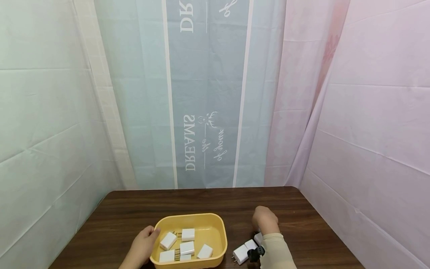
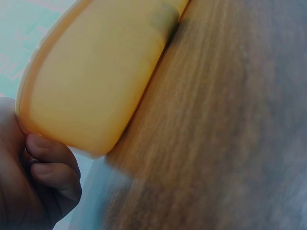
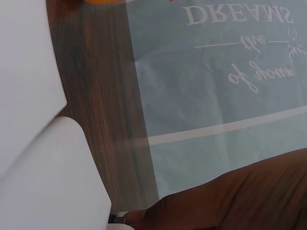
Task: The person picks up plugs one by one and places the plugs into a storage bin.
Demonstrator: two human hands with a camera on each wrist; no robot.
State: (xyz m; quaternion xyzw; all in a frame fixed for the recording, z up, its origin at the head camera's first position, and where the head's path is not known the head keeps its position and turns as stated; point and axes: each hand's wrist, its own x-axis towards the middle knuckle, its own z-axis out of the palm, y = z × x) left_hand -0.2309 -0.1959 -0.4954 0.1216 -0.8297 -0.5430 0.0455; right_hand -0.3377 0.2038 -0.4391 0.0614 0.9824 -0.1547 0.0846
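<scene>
My left hand grips the left rim of a yellow plastic basin. In the left wrist view, curled fingers lie against the basin's outer wall. Several white plug-in chargers with metal prongs lie in the basin. To its right, my right hand reaches down to the table beside more white chargers. In the right wrist view, a fingertip meets a small dark and metal part next to a white edge. Most of the fingers are hidden, so a hold cannot be made out.
The dark wood-grain table has rounded far corners. A blue printed curtain hangs behind it, with pale sheets along both sides. A black device is worn at the right wrist, close to the loose chargers.
</scene>
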